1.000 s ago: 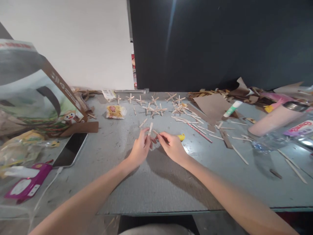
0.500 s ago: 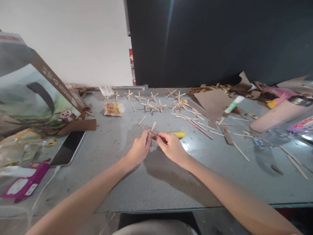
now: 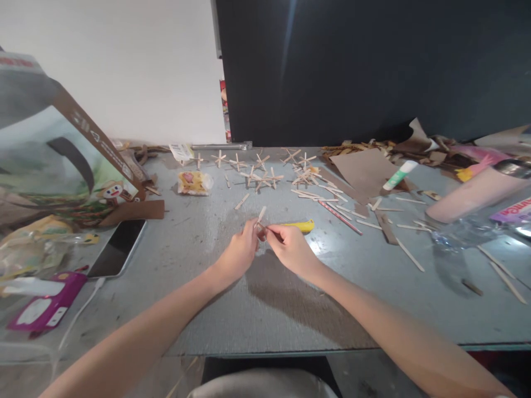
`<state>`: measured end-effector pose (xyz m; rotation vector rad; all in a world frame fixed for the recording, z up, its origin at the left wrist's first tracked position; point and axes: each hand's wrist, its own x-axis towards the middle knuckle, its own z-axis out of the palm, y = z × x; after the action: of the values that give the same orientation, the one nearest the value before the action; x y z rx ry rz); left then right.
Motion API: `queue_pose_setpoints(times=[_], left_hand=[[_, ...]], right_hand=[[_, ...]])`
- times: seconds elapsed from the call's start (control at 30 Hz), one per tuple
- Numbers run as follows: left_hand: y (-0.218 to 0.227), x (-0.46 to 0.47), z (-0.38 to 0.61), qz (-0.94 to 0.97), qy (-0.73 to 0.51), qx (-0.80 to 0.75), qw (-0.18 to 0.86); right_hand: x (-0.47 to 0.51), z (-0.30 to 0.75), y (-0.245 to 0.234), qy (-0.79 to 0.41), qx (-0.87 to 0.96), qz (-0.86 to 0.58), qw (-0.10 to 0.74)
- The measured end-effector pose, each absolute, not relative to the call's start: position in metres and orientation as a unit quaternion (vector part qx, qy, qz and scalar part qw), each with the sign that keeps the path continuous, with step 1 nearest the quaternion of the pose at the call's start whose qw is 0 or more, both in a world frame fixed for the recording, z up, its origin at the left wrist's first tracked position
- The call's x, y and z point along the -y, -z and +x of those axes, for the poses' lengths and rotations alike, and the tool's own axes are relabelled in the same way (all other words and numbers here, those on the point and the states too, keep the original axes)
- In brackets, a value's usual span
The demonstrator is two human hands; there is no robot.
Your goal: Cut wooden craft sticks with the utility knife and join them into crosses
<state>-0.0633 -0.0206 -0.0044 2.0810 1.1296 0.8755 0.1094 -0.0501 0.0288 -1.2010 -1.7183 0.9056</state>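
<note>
Over the middle of the table, my left hand [image 3: 239, 249] is closed with a flat wooden craft stick [image 3: 261, 213] pinched in its fingers, the stick's tip pointing up and away from me. Right beside it, my right hand [image 3: 292, 246] is closed too, thumb and forefinger pinched together at the lower part of the stick. What lies between those fingertips is too small to make out. Just behind my right hand lies a yellow utility knife [image 3: 305, 226], partly covered by the hand. A loose short stick [image 3: 241, 201] lies beyond my left hand.
Star-shaped stick pieces [image 3: 271, 178] stand at the back. Loose sticks [image 3: 315, 196], a red patterned straw [image 3: 340, 217], brown cardboard [image 3: 360, 171], a glue stick [image 3: 400, 176] and a pink bottle [image 3: 468, 190] are to the right. A phone [image 3: 118, 249] and snack packet [image 3: 194, 182] are left.
Both hands stay together in nearly the same place. The fingers have shifted slightly around the stick, and the view has moved a little.
</note>
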Motion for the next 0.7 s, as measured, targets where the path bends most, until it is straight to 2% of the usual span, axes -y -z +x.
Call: queue_pose_setpoints(times=[0.1, 0.33, 0.5, 0.7], left_hand=[[0.005, 0.022, -0.063, 0.783, -0.333, -0.428, 0.306], [0.009, 0.019, -0.067, 0.815, -0.309, -0.4, 0.282], [0.009, 0.023, -0.062, 0.795, -0.318, -0.419, 0.302], [0.012, 0.021, -0.063, 0.821, -0.296, -0.416, 0.256]], right_hand=[[0.051, 0.108, -0.029, -0.361, 0.683, -0.479, 0.418], [0.045, 0.12, -0.036, -0.396, 0.694, -0.483, 0.359], [0.045, 0.117, -0.034, -0.394, 0.691, -0.479, 0.372], [0.044, 0.12, -0.036, -0.398, 0.698, -0.482, 0.348]])
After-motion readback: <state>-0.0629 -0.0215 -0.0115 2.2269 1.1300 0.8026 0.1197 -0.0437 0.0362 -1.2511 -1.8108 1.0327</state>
